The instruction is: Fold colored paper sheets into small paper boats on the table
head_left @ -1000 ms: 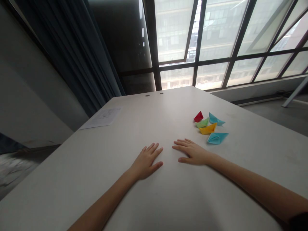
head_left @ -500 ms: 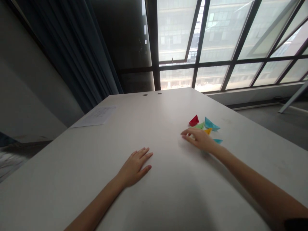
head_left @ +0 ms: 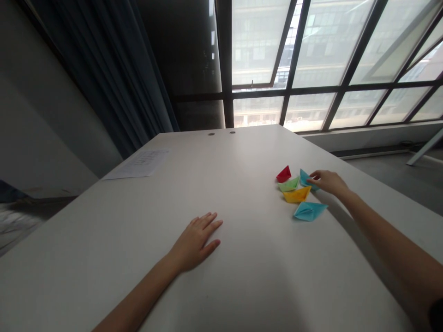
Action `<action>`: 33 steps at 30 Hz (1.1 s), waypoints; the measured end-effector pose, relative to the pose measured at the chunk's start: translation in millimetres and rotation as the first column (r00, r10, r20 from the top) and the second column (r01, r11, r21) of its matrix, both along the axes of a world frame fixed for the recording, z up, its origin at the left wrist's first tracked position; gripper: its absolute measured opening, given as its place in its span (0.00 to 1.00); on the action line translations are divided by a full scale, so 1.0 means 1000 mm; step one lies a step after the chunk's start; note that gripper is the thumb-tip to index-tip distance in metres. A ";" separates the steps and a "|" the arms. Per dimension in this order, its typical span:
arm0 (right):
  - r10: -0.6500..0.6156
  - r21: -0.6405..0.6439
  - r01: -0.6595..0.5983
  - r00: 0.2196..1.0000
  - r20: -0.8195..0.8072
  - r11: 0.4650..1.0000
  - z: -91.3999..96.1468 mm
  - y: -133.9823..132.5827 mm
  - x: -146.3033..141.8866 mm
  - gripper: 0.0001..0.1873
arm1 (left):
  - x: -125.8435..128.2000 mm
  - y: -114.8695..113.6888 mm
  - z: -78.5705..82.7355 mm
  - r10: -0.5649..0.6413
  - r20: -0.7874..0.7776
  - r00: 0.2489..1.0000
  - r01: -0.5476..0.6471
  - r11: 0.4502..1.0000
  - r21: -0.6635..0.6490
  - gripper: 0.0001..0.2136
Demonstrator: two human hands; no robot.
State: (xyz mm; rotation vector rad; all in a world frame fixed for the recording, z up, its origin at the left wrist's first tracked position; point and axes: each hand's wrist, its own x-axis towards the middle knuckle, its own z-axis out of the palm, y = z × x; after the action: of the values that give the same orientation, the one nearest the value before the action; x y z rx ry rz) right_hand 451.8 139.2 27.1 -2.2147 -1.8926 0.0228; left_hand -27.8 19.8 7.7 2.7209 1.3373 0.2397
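The only writing in view is on a printed sheet lying flat near the table's far left edge, and its faint lines are too small to read. The paper boats carry no marks. The person's right hand reaches out to the far blue boat, with fingertips on its right end. Whether they pinch the paper or only touch it cannot be told. That boat sits on the right half of the table at the back of a small cluster, its long axis running from upper left to lower right in the picture, with the free tip pointing left towards the red boat. Just in front lie the green boat, the yellow boat and the near blue boat. The left hand rests palm down, fingers spread, well apart from the boats.
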 end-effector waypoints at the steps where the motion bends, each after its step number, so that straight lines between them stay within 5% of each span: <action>1: 0.002 -0.036 -0.002 1.000 0.004 0.999 -0.001 0.003 0.000 0.20 | 0.000 0.000 0.000 0.002 -0.003 1.000 -0.002 1.000 -0.006 0.22; 4: -0.019 -0.038 0.021 0.998 0.054 0.999 0.010 0.010 -0.005 0.18 | -0.001 0.000 0.002 0.008 0.005 1.000 -0.008 1.000 -0.021 0.22; 7: -0.029 0.173 0.015 0.996 0.080 0.985 0.036 0.010 -0.032 0.18 | -0.001 -0.001 0.003 0.005 0.030 1.000 -0.004 0.999 -0.032 0.22; 11: 0.284 0.291 -0.282 0.958 0.037 0.914 0.070 -0.011 -0.106 0.16 | -0.004 0.000 0.005 0.015 0.109 0.994 -0.011 0.999 -0.040 0.20; 15: 0.686 0.181 -0.670 0.726 -0.044 0.720 0.066 -0.049 -0.186 0.13 | -0.007 -0.001 0.005 0.064 0.239 0.969 -0.054 0.997 -0.049 0.17; 19: 0.824 0.060 -0.822 0.561 -0.080 0.566 0.038 -0.074 -0.230 0.10 | -0.008 -0.003 0.004 0.031 0.235 0.972 -0.029 1.000 -0.011 0.15; 26: 0.815 0.016 -0.822 0.562 -0.143 0.569 0.012 -0.091 -0.236 0.08 | -0.009 -0.008 0.003 0.027 0.188 0.982 -0.032 0.999 0.023 0.15; 33: 0.812 0.018 -0.818 0.567 -0.136 0.574 0.025 -0.108 -0.233 0.12 | -0.005 -0.008 0.002 0.018 0.161 0.987 -0.028 0.998 0.059 0.15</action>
State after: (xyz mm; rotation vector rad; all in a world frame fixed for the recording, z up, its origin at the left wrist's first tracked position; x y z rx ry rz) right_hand 219.0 31.4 52.1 -1.0897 -2.6619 0.3602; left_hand -32.7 11.9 9.2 2.6691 1.3389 0.4991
